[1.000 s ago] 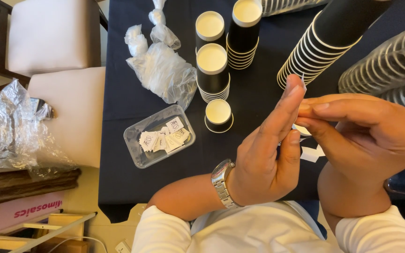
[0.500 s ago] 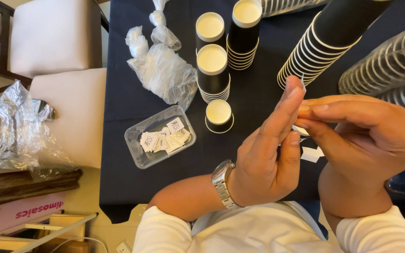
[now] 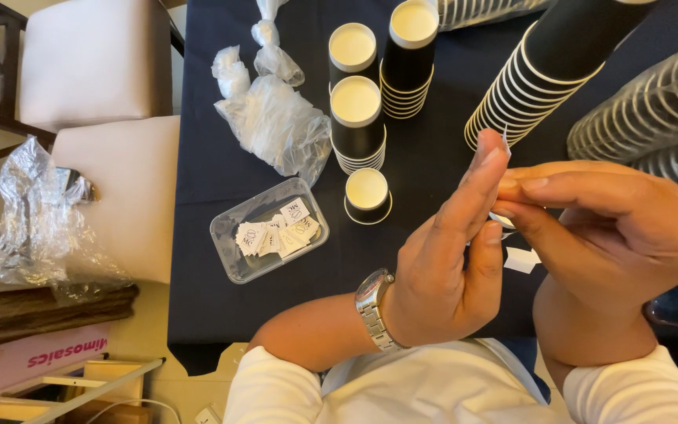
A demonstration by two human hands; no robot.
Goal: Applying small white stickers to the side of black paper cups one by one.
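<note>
My left hand (image 3: 441, 267), with a metal watch on its wrist, is raised with the fingers straight. My right hand (image 3: 614, 228) meets it from the right, thumb and forefinger pinching at the left fingertips. A thin sliver of a small white sticker (image 3: 505, 141) shows between the fingertips of both hands. Beneath the hands a white rim or backing piece (image 3: 504, 221) peeks out; I cannot tell which. A clear plastic tray (image 3: 229, 235) holding several small printed stickers (image 3: 276, 233) lies to the left on the dark tablecloth (image 3: 213, 173). One single black paper cup (image 3: 367, 195) stands by the tray.
Three short stacks of black cups (image 3: 355, 118) stand behind the single cup. A long cup stack (image 3: 535, 74) lies tilted at upper right, beside plastic-wrapped stacks (image 3: 653, 110). Crumpled clear plastic (image 3: 276, 122) lies at the back left. White paper scraps (image 3: 521, 259) lie under my hands. Cushioned chairs (image 3: 119, 188) stand left.
</note>
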